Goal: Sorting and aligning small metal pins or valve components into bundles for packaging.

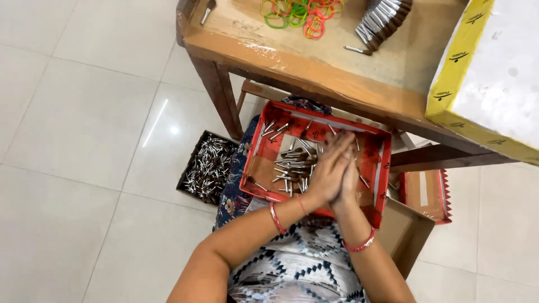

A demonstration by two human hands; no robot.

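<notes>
Hands pressed palm to palm over a red tray of small metal pieces on my lap.

I see a wooden table [314, 62] ahead with a yellow-edged box [483, 78] at right, coloured rubber bands [297, 12] and a stack of silver pieces [382, 19] on top. On my lap sits the red cardboard tray [264, 143] holding loose metal pins [292, 163]. My left hand [325, 171] and right hand [349, 180] are flat together above it; can't tell whether anything is between the palms. A dark box of pins [209, 167] sits on the floor at left.
</notes>
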